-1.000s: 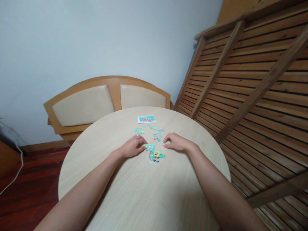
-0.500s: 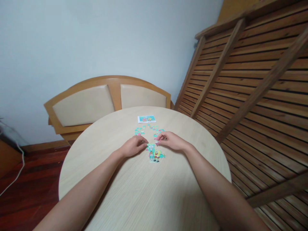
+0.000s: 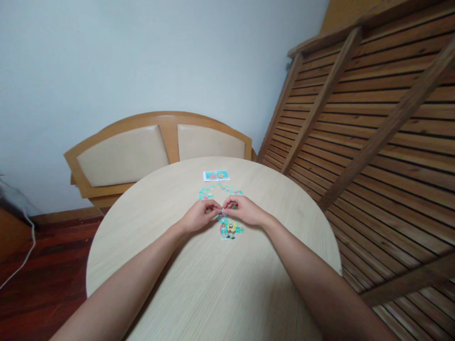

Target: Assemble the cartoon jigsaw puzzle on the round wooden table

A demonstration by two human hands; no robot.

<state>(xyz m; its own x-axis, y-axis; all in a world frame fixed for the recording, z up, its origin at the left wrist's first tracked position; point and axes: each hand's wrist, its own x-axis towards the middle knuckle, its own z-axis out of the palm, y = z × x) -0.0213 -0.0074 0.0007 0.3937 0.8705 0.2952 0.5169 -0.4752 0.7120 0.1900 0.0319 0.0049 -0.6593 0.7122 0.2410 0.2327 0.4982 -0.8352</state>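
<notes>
My left hand (image 3: 203,214) and my right hand (image 3: 246,210) meet fingertip to fingertip above the joined part of a jigsaw puzzle (image 3: 232,230). Between their pinched fingers is a small puzzle piece (image 3: 222,211), mostly covered by the fingertips. The joined part shows a yellow square cartoon figure and a pale taller one on turquoise; its upper edge lies under my fingers. Beyond my hands are loose puzzle pieces (image 3: 205,193), turquoise and pink, some hidden behind the right hand.
A printed picture sheet (image 3: 216,175) lies farther back on the round wooden table (image 3: 199,284). Behind the table stands a padded headboard (image 3: 124,154) against the wall. A slatted wooden frame (image 3: 355,132) leans at the right.
My right hand has moved left with the puzzle piece, up to my left fingertips. My left hand has shifted slightly right, and its fingers now close at the piece.
</notes>
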